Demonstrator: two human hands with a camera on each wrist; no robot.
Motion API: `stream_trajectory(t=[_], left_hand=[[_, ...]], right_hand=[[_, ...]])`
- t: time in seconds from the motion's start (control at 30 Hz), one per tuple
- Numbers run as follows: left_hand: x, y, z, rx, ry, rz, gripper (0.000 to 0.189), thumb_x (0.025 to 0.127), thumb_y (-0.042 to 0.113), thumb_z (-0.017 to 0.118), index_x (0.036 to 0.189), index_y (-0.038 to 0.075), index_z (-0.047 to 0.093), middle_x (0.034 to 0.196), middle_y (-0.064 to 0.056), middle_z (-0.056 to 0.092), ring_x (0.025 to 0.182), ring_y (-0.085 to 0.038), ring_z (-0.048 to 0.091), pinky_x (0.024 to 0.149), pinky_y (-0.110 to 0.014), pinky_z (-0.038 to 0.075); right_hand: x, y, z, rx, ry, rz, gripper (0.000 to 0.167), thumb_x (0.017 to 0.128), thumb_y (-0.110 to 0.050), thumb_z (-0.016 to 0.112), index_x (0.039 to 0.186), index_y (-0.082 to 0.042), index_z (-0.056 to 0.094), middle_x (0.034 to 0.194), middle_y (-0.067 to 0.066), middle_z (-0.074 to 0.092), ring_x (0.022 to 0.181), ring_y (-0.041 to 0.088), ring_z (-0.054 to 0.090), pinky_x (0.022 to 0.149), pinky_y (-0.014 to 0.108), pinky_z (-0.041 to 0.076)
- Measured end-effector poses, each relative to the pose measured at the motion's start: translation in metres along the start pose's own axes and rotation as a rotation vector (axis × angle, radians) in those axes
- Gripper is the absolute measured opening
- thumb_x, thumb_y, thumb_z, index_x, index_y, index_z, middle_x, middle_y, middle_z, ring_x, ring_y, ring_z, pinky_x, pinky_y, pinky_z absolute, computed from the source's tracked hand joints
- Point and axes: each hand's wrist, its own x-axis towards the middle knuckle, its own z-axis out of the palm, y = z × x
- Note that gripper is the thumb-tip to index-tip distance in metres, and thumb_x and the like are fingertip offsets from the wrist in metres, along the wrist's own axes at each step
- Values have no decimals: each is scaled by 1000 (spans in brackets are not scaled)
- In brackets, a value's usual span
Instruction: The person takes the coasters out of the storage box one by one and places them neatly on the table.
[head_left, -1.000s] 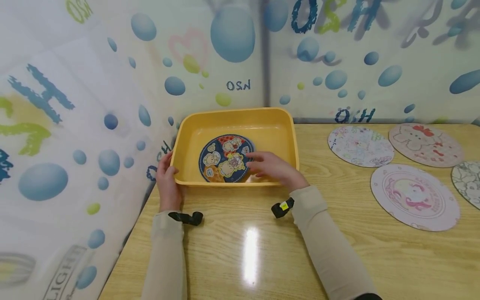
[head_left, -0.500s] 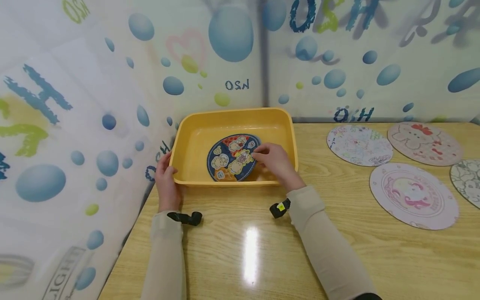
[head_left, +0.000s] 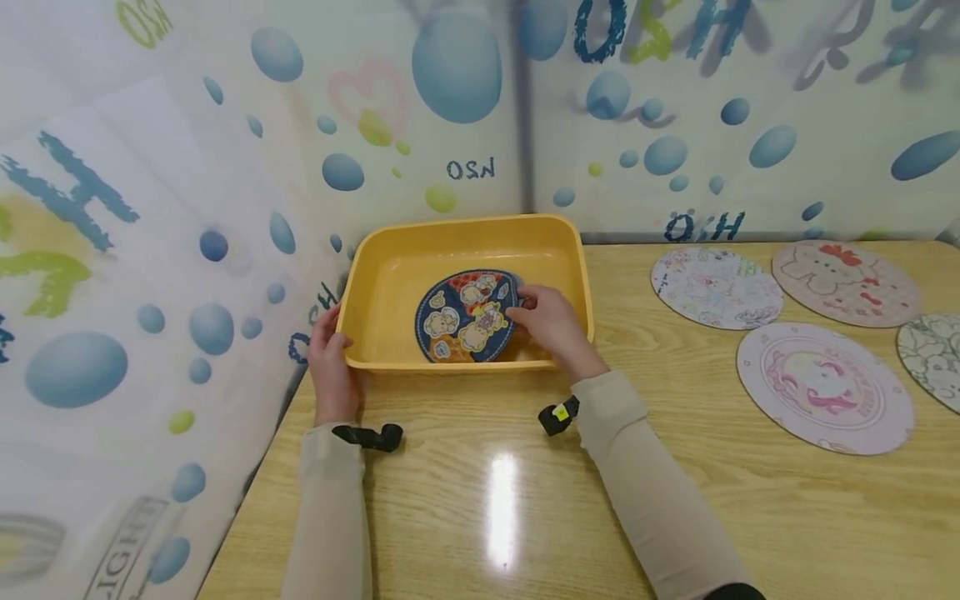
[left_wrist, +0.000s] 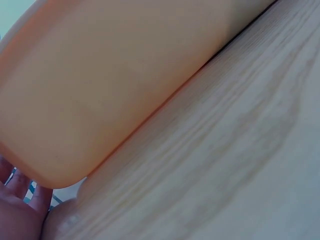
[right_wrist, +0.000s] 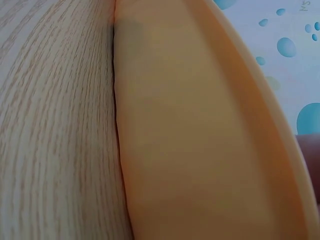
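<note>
A yellow plastic tray point(head_left: 378, 304) stands on the wooden table. On its left side, my left hand point(head_left: 332, 367) holds the wall, thumb by the rim and fingers along the outside. Inside lies a round, dark blue placemat point(head_left: 457, 321) with cartoon bear pictures. My right hand point(head_left: 551, 323) reaches over the front rim and pinches the placemat's right edge between thumb and fingers. The left wrist view shows the tray's outer wall point(left_wrist: 115, 85) with the left fingers at its corner. In the right wrist view the wall hides most of the right hand point(right_wrist: 311, 162).
Several round placemats lie at the right: a white doodled one point(head_left: 716, 287), a pinkish one with a red bow point(head_left: 843, 283), a pink-and-white one point(head_left: 825, 387) and a grey-lined one point(head_left: 933, 358). A bubble-patterned wall covering point(head_left: 457, 192) stands close behind and left of the tray.
My right hand's fingers have closed on the placemat's edge, and the placemat has shifted slightly right inside the tray. The left hand stays on the tray's side.
</note>
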Motion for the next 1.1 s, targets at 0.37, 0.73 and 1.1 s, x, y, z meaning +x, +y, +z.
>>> stream_trajectory(t=[0.37, 0.73, 1.1], left_hand=[[1, 0, 2, 3, 8, 4, 48, 81, 0, 34, 123, 17, 50, 129, 2, 44, 115, -19, 43, 97, -31, 37], [1, -1, 1, -7, 8, -1, 47, 82, 1, 34, 123, 18, 50, 128, 1, 44, 114, -20, 43, 95, -31, 38], [1, -1, 2, 55, 27, -22, 46, 83, 3, 35, 124, 19, 49, 128, 1, 43, 114, -16, 43, 96, -28, 37]], right_hand=[[-3, 1, -1, -184, -82, -18, 21, 87, -28, 55, 99, -11, 52, 91, 5, 55, 79, 21, 51, 64, 29, 44], [-3, -1, -1, 13, -72, -10, 37, 89, -38, 48, 107, -8, 60, 92, 6, 59, 78, 21, 58, 69, 33, 50], [-3, -3, -7, 273, 178, -152, 33, 87, -35, 53, 109, -14, 64, 94, 3, 62, 74, 22, 58, 70, 36, 51]])
